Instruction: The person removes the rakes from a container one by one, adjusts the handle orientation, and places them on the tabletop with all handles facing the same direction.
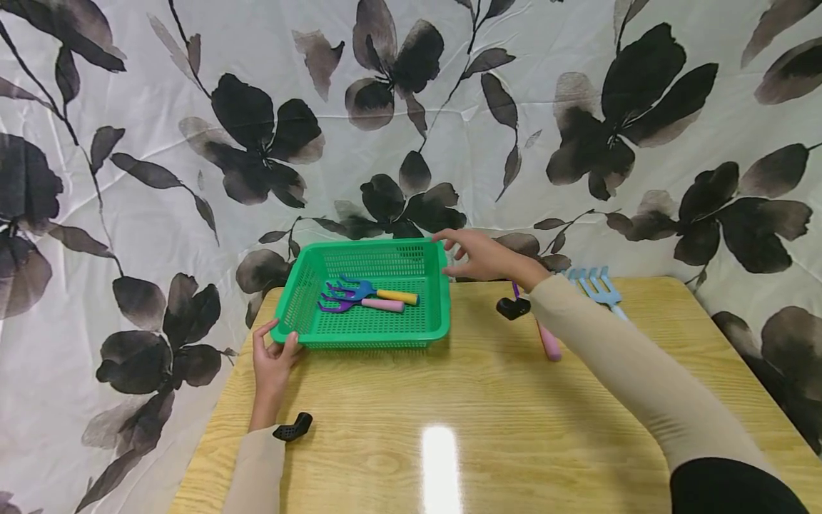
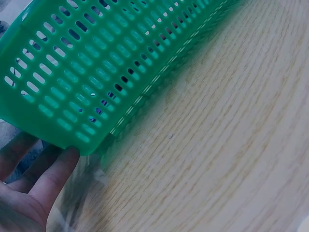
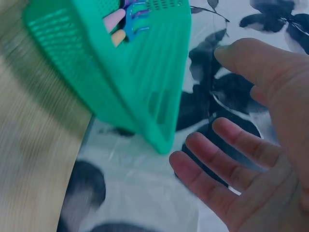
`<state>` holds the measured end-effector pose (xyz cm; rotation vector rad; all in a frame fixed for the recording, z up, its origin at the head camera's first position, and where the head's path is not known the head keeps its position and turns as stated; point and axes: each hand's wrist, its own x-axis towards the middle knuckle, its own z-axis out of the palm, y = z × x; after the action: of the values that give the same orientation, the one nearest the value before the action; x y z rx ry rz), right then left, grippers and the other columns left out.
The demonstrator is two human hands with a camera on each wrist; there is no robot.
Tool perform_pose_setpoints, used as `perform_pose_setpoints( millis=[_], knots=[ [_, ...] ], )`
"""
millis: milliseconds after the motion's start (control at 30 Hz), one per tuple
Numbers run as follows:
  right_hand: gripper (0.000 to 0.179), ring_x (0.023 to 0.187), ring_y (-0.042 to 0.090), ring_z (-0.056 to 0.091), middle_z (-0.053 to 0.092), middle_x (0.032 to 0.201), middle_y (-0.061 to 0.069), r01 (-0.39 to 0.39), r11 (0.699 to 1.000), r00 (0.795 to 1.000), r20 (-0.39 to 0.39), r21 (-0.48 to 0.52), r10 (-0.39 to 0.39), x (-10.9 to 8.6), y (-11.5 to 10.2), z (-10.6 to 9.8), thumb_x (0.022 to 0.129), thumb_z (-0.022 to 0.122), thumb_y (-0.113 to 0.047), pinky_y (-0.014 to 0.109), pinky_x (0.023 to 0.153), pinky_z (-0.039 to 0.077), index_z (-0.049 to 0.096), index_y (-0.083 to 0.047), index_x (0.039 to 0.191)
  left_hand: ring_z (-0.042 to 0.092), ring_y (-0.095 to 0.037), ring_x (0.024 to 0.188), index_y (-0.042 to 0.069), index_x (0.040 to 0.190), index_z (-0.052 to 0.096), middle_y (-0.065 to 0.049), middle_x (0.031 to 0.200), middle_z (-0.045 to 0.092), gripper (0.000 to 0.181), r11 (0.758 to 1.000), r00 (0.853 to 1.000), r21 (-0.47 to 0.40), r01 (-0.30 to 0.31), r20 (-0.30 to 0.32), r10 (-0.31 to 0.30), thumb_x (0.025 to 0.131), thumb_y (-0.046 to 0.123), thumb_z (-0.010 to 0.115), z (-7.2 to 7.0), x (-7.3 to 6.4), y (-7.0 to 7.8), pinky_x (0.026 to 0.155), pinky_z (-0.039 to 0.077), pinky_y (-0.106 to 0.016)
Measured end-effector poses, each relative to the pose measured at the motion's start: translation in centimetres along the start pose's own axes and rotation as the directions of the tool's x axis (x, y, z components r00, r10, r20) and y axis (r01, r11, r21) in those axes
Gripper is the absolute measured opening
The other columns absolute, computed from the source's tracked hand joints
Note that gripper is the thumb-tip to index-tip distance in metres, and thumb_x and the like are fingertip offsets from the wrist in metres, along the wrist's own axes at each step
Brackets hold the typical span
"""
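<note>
A green plastic basket with slotted walls stands at the table's back left. Inside it lie a small blue hand fork with a yellow handle and a purple hand fork with a pink handle, crossing each other. My left hand grips the basket's front left corner, thumb on the near side and fingers round the left side. Near the back right corner is my right hand, its fingers loosely spread. The right wrist view shows this hand apart from the rim, holding nothing.
Right of the basket, partly hidden by my right arm, lie a pink-handled tool and a light blue fork. The wooden table ends just behind the basket, against a floral cloth.
</note>
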<state>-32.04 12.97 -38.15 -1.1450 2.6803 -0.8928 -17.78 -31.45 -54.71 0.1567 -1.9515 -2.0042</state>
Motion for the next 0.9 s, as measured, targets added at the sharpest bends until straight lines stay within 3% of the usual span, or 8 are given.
perform_pose_setpoints(
  millis=[167,300,533,733,900],
  knots=[
    [0.060,0.112,0.035,0.066,0.058,0.134,0.016,-0.027,1.000,0.998,0.059,0.009,0.026,4.0,-0.8,1.8,0.097,0.073,-0.023,0.047,0.093,0.055,0.047,-0.018,0.151,0.069,-0.028,0.113,0.010,0.155,0.032,-0.029,0.141,0.054,0.061,0.999,1.000,-0.017,0.029,-0.003,-0.029,0.103,0.014,0.064,-0.1,-0.1,0.2,0.090,0.059,-0.044],
    [0.061,0.108,0.034,0.066,0.058,0.134,0.017,-0.020,1.000,0.996,0.090,0.010,0.019,6.7,-1.0,3.4,0.097,0.074,-0.021,0.046,0.094,0.055,0.046,-0.018,0.151,0.070,-0.027,0.110,0.006,0.154,0.032,-0.030,0.138,0.055,0.062,1.000,1.000,-0.002,0.029,-0.001,-0.029,0.103,0.015,0.065,0.2,-0.5,1.3,0.088,0.060,-0.042],
    [0.060,0.102,0.025,0.067,0.060,0.135,0.014,-0.002,1.000,0.993,0.119,-0.010,0.003,10.5,-1.8,5.9,0.097,0.074,-0.023,0.043,0.093,0.054,0.047,-0.018,0.151,0.069,-0.029,0.111,0.005,0.153,0.032,-0.033,0.138,0.054,0.061,1.000,1.000,-0.004,0.023,0.010,-0.023,0.102,0.014,0.065,0.7,-1.1,2.7,0.088,0.060,-0.039],
    [0.055,0.108,0.026,0.066,0.060,0.137,0.014,-0.002,1.000,0.993,0.115,0.007,0.001,12.8,-2.2,8.1,0.098,0.073,-0.023,0.041,0.094,0.054,0.050,-0.017,0.148,0.067,-0.029,0.115,0.006,0.154,0.031,-0.032,0.139,0.054,0.062,1.000,1.000,-0.011,0.019,0.004,-0.019,0.103,0.013,0.064,0.2,-0.3,1.2,0.090,0.059,-0.043],
    [0.056,0.128,0.034,0.056,0.057,0.142,0.019,-0.087,0.996,0.982,0.172,0.026,0.082,13.9,-1.6,10.0,0.099,0.072,-0.023,0.047,0.099,0.051,0.049,-0.017,0.149,0.069,-0.021,0.110,0.009,0.154,0.032,-0.029,0.139,0.055,0.060,1.000,1.000,-0.004,0.019,-0.011,-0.019,0.103,0.014,0.064,-0.1,0.1,0.1,0.087,0.060,-0.035]
  ],
)
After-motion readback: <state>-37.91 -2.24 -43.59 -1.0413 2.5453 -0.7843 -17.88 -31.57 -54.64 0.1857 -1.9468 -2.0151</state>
